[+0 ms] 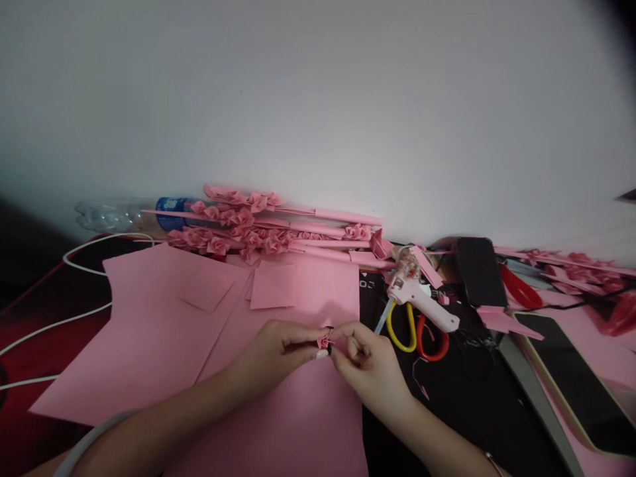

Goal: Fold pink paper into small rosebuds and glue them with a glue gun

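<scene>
A small folded pink paper flower (pixel 323 342) is pinched between my two hands above the pink paper sheet (pixel 298 411). My left hand (pixel 285 348) grips it from the left between thumb and fingers. From the right, my right hand (pixel 365 358) closes thumb and forefinger on its edge, the other fingers curled in. Beyond my hands lie small pink paper squares (pixel 272 286). Right of my right hand sit a pale glue gun (pixel 422 301) and scissors with yellow and red handles (pixel 432 341).
Pink paper flowers on stems (pixel 268 242) lie along the wall, beside a clear plastic bottle (pixel 119 215). At right are a black phone (pixel 479 271), a larger phone (pixel 581 384) and more paper flowers (pixel 576 268). White cable (pixel 54 324) loops at left.
</scene>
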Available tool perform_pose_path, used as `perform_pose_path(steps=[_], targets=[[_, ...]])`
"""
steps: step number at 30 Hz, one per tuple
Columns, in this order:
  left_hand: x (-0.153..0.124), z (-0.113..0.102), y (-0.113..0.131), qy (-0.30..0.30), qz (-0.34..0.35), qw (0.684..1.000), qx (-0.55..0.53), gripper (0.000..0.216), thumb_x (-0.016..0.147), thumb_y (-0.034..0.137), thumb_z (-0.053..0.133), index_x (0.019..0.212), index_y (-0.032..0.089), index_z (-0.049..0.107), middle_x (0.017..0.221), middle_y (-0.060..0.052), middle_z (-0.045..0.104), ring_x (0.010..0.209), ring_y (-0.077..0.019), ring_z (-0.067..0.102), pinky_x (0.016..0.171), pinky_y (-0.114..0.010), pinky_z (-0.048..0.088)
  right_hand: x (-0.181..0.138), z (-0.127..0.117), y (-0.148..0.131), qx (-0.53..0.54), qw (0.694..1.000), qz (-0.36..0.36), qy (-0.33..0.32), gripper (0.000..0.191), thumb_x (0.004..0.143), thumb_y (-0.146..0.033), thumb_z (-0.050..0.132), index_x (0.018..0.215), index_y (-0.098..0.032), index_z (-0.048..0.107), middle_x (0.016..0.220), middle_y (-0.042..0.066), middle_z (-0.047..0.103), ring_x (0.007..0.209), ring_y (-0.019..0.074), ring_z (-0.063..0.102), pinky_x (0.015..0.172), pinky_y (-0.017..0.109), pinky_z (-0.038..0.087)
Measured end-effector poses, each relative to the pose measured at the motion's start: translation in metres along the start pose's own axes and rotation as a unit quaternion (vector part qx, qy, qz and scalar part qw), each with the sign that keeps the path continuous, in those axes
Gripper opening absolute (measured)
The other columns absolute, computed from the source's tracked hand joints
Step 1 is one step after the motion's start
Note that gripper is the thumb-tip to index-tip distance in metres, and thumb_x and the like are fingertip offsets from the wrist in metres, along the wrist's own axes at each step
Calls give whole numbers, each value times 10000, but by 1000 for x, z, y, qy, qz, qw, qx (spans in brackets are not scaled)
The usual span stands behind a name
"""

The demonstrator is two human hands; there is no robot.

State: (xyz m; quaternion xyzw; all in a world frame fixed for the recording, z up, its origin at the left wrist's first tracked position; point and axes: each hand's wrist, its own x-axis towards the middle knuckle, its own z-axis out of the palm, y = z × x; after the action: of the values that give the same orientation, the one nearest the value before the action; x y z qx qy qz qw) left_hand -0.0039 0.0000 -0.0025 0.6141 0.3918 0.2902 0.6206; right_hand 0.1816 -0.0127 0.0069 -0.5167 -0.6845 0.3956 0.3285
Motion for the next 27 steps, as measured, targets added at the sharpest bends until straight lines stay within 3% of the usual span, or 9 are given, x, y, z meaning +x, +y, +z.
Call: perform_pose_path(steps=[10, 19, 27], targets=[[1, 0, 0, -4, -10, 1000, -6, 272, 861, 304, 600, 1091, 218, 716, 1049, -47, 735, 978, -242, 658, 851, -317, 496, 2, -1, 1, 4, 1000, 5, -14, 108, 768, -151, 552, 826, -157, 643, 510, -105, 230, 437, 76, 250, 449, 204, 219], [1, 0, 4, -2, -8, 1000, -20, 238, 847, 332, 602, 984, 199, 744, 955, -35, 740, 962, -242, 643, 845, -324, 503, 1, -1, 2, 15, 1000, 13, -13, 76, 785, -171, 553, 830, -169, 615, 518, -102, 240, 441, 77, 258, 450, 203, 224], [0, 1, 5, 0, -9, 999, -40, 237, 845, 314, 603, 1010, 201, 729, 946, -40, 729, 983, -230, 627, 849, -317, 501, 0, 0, 3, 21, 1000, 18, -9, 40, 795, -174, 551, 822, -177, 581, 530, -100, 246, 448, 80, 266, 446, 204, 223]])
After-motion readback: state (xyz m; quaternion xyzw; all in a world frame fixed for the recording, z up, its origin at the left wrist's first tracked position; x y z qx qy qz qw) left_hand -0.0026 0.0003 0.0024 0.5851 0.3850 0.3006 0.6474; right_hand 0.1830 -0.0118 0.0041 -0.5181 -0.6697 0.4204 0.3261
